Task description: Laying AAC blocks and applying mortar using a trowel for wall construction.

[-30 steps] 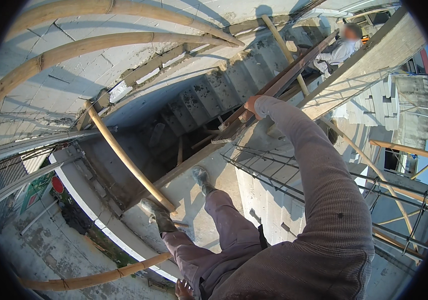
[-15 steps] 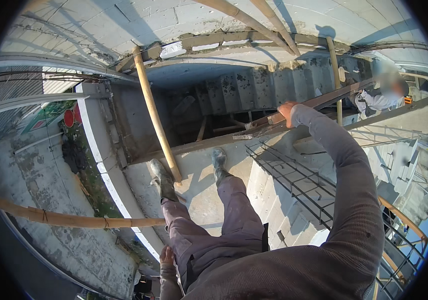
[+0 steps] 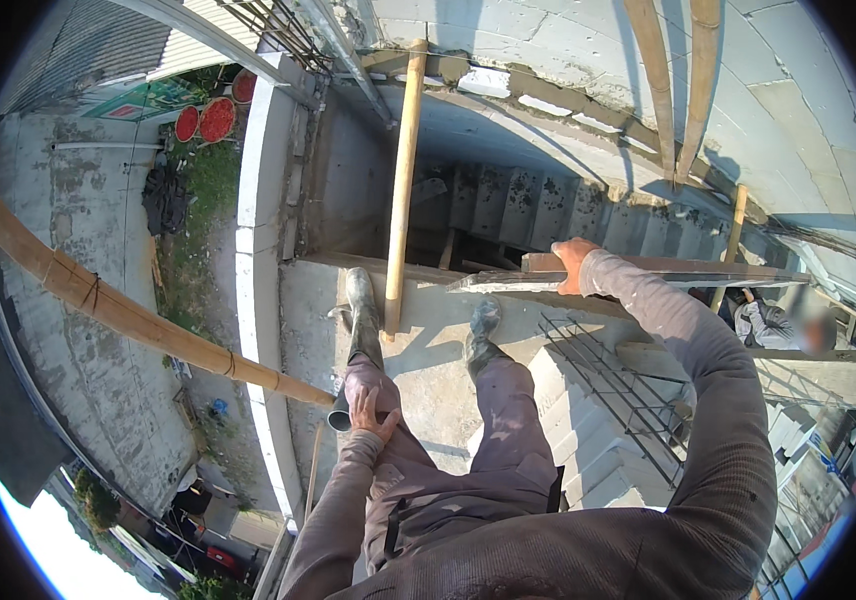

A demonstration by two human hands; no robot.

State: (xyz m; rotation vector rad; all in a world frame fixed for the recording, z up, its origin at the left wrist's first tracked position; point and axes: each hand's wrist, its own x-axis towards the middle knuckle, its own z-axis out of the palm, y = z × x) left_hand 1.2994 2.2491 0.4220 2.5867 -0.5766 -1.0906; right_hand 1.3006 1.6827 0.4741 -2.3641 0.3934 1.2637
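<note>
My right hand [image 3: 575, 265] is closed round the near end of a long brown beam [image 3: 688, 266], with a greyish strip along its lower side. The beam reaches right, over the edge of the stairwell, toward another person [image 3: 763, 322] crouching at the far right. Its far end is close to that person; whether they hold it cannot be made out. My left hand [image 3: 372, 424] lies on my left thigh just above the knee, fingers spread and holding nothing. Beside it is the open end of a grey pipe [image 3: 340, 419].
Concrete stairs [image 3: 538, 205] go down into a dark opening ahead of my boots. A bamboo pole [image 3: 406, 190] stands at its edge, and another [image 3: 148, 310] crosses at left above a drop. A rebar cage [image 3: 618, 385] and pale blocks [image 3: 588, 410] lie to the right.
My view has turned, so the surroundings shift rightward. The beam now lies nearly level across the picture instead of slanting. My left hand has come forward onto my thigh; the right keeps its grip.
</note>
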